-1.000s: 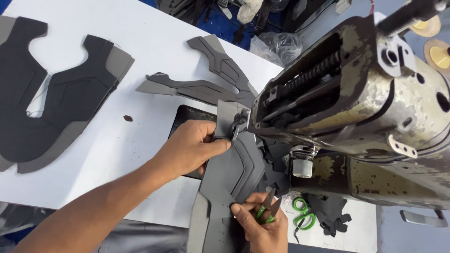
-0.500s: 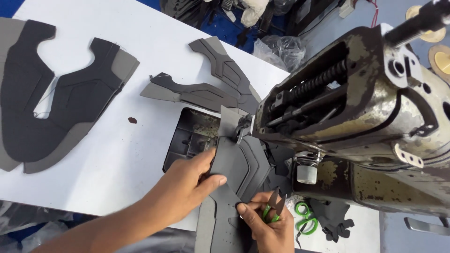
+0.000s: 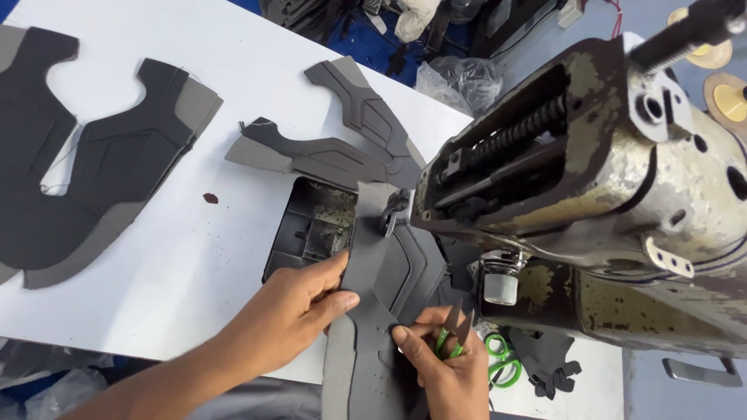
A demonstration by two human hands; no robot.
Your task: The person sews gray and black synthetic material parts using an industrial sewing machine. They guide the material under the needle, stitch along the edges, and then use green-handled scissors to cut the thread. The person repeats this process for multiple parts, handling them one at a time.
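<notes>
Two hands: left hand (image 3: 299, 307) pinches grey panel (image 3: 366, 311); right hand (image 3: 443, 369) grips green snips (image 3: 454, 336).

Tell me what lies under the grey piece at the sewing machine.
Under the grey piece an open black compartment shows at its left edge; the rest of the bed beneath is covered. Both hands pinch it.

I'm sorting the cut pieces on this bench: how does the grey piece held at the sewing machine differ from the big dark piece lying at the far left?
The held grey piece is pinched by the left hand and right hand under the sewing machine; the large dark piece lies flat and untouched on the white table. The held piece is narrower and lighter grey; the large one is broad, darker, with a U-shaped cutout. Both look like layered panels with grey edging.
</notes>
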